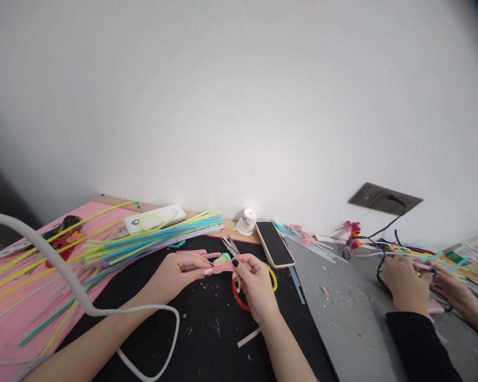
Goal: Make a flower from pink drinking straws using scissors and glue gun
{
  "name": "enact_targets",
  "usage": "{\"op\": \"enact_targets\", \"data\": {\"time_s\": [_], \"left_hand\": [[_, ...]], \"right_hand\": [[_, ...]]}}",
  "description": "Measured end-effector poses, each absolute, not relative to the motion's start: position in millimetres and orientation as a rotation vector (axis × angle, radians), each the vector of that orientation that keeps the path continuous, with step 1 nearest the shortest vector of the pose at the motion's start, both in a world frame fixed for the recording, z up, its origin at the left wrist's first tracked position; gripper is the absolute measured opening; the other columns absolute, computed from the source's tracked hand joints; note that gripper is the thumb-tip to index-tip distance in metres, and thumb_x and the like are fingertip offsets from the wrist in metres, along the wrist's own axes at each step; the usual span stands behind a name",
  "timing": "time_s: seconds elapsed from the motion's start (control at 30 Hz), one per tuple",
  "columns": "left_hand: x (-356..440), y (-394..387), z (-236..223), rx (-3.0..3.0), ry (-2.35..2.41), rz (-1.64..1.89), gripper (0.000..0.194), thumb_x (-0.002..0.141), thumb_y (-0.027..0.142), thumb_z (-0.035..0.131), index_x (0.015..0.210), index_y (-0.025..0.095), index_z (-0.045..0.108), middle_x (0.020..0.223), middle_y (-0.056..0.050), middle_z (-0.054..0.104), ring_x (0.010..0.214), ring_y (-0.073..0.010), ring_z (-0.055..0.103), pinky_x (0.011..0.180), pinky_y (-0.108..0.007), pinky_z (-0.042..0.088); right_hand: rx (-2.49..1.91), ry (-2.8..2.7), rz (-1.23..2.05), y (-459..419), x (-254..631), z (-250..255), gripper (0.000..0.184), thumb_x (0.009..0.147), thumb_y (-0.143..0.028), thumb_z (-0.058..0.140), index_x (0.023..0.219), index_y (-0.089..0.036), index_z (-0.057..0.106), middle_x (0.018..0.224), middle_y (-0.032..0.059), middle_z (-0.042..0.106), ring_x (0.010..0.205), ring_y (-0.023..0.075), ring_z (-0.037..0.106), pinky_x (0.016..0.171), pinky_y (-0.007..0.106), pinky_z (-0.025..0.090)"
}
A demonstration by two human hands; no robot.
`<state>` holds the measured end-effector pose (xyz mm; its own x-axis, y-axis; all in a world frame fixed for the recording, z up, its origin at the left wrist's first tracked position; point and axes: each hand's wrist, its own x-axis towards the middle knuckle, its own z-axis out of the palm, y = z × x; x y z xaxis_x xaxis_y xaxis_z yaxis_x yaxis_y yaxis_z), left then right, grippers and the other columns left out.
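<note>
My left hand (189,269) and my right hand (252,282) meet over a black mat (211,339), both pinching a pink pipe cleaner (222,269) stretched between their fingertips. Just behind it is a small pale green and cream piece (223,259); whether it is attached cannot be made out. More pink strips (189,253) show behind my left fingers. Scissors (239,301) with red and yellow handles lie partly hidden under my right hand, blades towards the wall.
A lit candle (246,223) and a phone (276,245) stand near the wall. Coloured pipe cleaners (143,244) and a white device (155,218) lie left. A white cable (69,273) loops in front of my left arm. Another person's hands (407,284) work at right.
</note>
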<state>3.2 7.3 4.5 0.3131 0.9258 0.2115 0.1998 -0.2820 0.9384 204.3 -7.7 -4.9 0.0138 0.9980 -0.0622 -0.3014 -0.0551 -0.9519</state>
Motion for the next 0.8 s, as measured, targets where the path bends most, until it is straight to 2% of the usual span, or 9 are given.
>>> {"op": "enact_targets", "data": {"time_s": [0.2, 0.43, 0.5, 0.57, 0.6, 0.67, 0.7, 0.8], "left_hand": [[4.8, 6.3, 5.5, 1.660, 1.049, 0.961, 0.009, 0.073, 0.024, 0.069, 0.073, 0.024, 0.078, 0.087, -0.002, 0.079, 0.117, -0.0294, 0.060, 0.110, -0.044, 0.036], [3.8, 9.2, 5.0, 1.583, 1.076, 0.881, 0.007, 0.071, 0.028, 0.072, 0.072, 0.025, 0.078, 0.103, -0.004, 0.076, 0.131, -0.0292, 0.045, 0.108, -0.042, 0.037], [4.3, 9.3, 3.7, 1.571, 1.075, 0.838, 0.011, 0.072, 0.030, 0.070, 0.071, 0.023, 0.077, 0.092, -0.006, 0.078, 0.121, -0.0299, 0.056, 0.101, -0.041, 0.043], [4.8, 8.0, 3.9, 1.549, 1.101, 0.786, 0.014, 0.073, 0.031, 0.068, 0.073, 0.021, 0.077, 0.079, -0.007, 0.078, 0.095, -0.0290, 0.069, 0.084, -0.038, 0.053], [5.0, 6.6, 5.1, 1.543, 1.125, 0.775, 0.017, 0.073, 0.032, 0.067, 0.078, 0.020, 0.077, 0.078, -0.007, 0.077, 0.078, -0.0263, 0.072, 0.072, -0.035, 0.056], [4.8, 3.1, 9.6, 1.548, 1.196, 0.811, 0.027, 0.075, 0.036, 0.065, 0.094, 0.018, 0.074, 0.088, -0.008, 0.076, 0.051, -0.0182, 0.066, 0.050, -0.029, 0.051], [4.5, 1.3, 12.5, 1.568, 1.225, 0.882, 0.034, 0.078, 0.040, 0.062, 0.104, 0.019, 0.070, 0.098, -0.008, 0.075, 0.043, -0.0134, 0.060, 0.045, -0.027, 0.048], [3.9, -2.7, 17.9, 1.677, 1.195, 1.012, 0.035, 0.087, 0.044, 0.051, 0.104, 0.020, 0.070, 0.103, -0.007, 0.072, 0.048, -0.0113, 0.057, 0.047, -0.024, 0.046]], "right_hand": [[-1.148, -1.071, 1.257, -9.2, 202.8, -1.4, 0.019, 0.068, -0.031, 0.073, 0.064, -0.016, 0.061, 0.052, -0.0023, 0.058, 0.039, 0.0074, 0.043, 0.042, 0.020, 0.033], [-1.206, -1.074, 1.139, -8.7, 205.6, -1.3, 0.020, 0.070, -0.032, 0.068, 0.062, -0.017, 0.057, 0.050, -0.0030, 0.054, 0.040, 0.0087, 0.042, 0.044, 0.021, 0.032], [-1.223, -1.016, 1.077, -7.8, 209.1, 0.0, 0.021, 0.071, -0.035, 0.068, 0.065, -0.018, 0.057, 0.051, -0.0035, 0.053, 0.041, 0.0086, 0.041, 0.043, 0.021, 0.031], [-1.233, -0.979, 1.023, -7.3, 212.3, 2.2, 0.022, 0.072, -0.037, 0.068, 0.067, -0.018, 0.058, 0.051, -0.0045, 0.050, 0.042, 0.0085, 0.039, 0.043, 0.020, 0.030], [-1.234, -0.976, 1.006, -7.3, 213.3, 3.4, 0.023, 0.072, -0.038, 0.068, 0.068, -0.018, 0.058, 0.052, -0.0047, 0.049, 0.042, 0.0084, 0.039, 0.042, 0.020, 0.030], [-1.228, -1.000, 1.006, -8.1, 213.4, 5.7, 0.022, 0.073, -0.039, 0.067, 0.070, -0.018, 0.059, 0.053, -0.0043, 0.050, 0.042, 0.0083, 0.038, 0.042, 0.020, 0.029], [-1.221, -1.026, 1.025, -8.8, 212.4, 6.5, 0.021, 0.073, -0.038, 0.067, 0.071, -0.018, 0.060, 0.054, -0.0040, 0.051, 0.043, 0.0083, 0.039, 0.042, 0.020, 0.030], [-1.183, -1.117, 1.111, -11.7, 205.7, 5.8, 0.017, 0.070, -0.033, 0.068, 0.069, -0.017, 0.062, 0.053, -0.0039, 0.054, 0.043, 0.0083, 0.042, 0.042, 0.020, 0.032]]}}
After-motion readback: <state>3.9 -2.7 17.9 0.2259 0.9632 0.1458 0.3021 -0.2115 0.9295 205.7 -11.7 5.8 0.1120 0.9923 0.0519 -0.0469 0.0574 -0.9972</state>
